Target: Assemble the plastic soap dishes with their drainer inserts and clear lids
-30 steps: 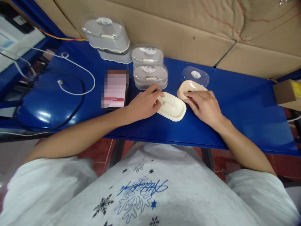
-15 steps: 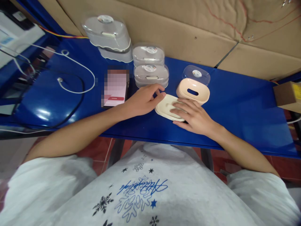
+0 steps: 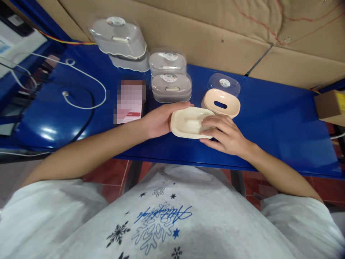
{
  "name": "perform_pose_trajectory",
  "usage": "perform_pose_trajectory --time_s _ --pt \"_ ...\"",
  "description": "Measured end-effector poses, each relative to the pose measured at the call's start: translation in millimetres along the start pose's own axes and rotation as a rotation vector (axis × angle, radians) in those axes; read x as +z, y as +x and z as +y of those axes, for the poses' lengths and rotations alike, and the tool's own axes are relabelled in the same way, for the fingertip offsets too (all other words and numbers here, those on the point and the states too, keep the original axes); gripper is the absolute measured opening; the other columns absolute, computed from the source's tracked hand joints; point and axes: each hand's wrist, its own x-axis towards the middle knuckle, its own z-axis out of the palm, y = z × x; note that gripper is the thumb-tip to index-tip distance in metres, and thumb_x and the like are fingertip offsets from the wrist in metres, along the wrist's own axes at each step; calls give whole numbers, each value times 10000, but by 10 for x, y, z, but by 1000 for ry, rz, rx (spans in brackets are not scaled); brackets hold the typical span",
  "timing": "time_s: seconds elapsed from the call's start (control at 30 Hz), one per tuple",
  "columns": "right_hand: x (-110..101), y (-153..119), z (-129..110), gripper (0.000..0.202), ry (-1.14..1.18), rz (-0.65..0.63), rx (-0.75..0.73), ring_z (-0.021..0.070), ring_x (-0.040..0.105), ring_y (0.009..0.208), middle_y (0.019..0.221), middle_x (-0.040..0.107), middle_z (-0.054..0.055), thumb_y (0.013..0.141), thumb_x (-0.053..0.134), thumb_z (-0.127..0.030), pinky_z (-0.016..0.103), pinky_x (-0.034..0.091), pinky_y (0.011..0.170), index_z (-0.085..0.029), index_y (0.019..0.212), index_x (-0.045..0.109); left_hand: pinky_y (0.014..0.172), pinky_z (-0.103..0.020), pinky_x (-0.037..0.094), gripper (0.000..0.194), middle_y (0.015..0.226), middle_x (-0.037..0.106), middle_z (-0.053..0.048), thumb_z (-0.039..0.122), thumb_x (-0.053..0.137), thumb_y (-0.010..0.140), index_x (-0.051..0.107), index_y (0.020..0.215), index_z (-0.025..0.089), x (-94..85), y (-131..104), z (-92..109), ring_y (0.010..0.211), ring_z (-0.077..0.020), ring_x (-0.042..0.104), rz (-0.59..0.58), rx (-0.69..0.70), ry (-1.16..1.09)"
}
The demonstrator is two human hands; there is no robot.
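Observation:
Both hands hold a cream oval plastic dish [image 3: 185, 124], its hollow facing up, over the near part of the blue table. My left hand [image 3: 163, 120] is wrapped round the dish's left end, thumb along the far rim and the other fingers partly hidden by it. My right hand [image 3: 225, 135] grips the right end, some fingers reaching inside over the rim. Just beyond it sits a peach plastic container [image 3: 209, 101] with an oval slot in its floor. A clear lid [image 3: 234, 85] with a round sticker lies behind that container.
Grey boxes with clear lids [image 3: 171, 88] stand at the back centre, and a larger stacked pair [image 3: 118, 39] is farther left. A phone [image 3: 132, 102] with a blurred screen lies left of centre. A white cable [image 3: 104, 86] curls at left; a cardboard box [image 3: 329, 108] is at far right.
The cream dish has been lifted and tilted, showing more of its hollow. My left hand has turned from resting at its far edge to gripping its left end.

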Motion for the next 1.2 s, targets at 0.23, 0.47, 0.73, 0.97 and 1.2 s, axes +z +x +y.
perform_pose_trajectory --time_s 0.23,0.47,0.73,0.97,1.2 --pt "-209 16 241 453 -147 104 349 368 710 1360 1450 774 115 1177 396 -498 604 493 1158 -284 1430 705 811 -298 627 422 1137 846 -57 239 912 777 835 1190 203 -10 -10 -12 1026 -230 787 213 34 -19" --pt "-154 -12 390 378 -303 -30 467 407 768 1228 1352 825 160 1106 611 -487 601 535 1056 -216 1305 785 832 -301 609 192 1064 844 -39 254 829 865 843 1047 195 21 25 -43 971 -202 765 188 -33 -58" --pt "-137 6 104 361 -218 191 89 273 813 1139 1299 856 53 1090 725 -403 470 549 1009 -306 1437 723 875 -292 602 369 1023 847 -55 433 603 1113 844 1018 170 63 63 -75 982 -212 777 62 -18 -152" --pt "38 53 -20 435 -189 169 -108 239 801 1159 1280 863 28 1100 724 -339 426 546 973 -295 1525 645 1066 -358 615 387 1326 842 -78 486 662 1095 859 1229 181 55 36 -115 1302 -302 758 -229 104 -139" --pt "74 38 30 472 -110 61 -97 257 774 1288 1405 830 35 1113 687 -311 466 542 1094 -320 1580 625 935 -291 598 352 1192 863 -64 342 947 872 854 1182 206 -36 72 -192 1084 -224 795 -43 150 -100"
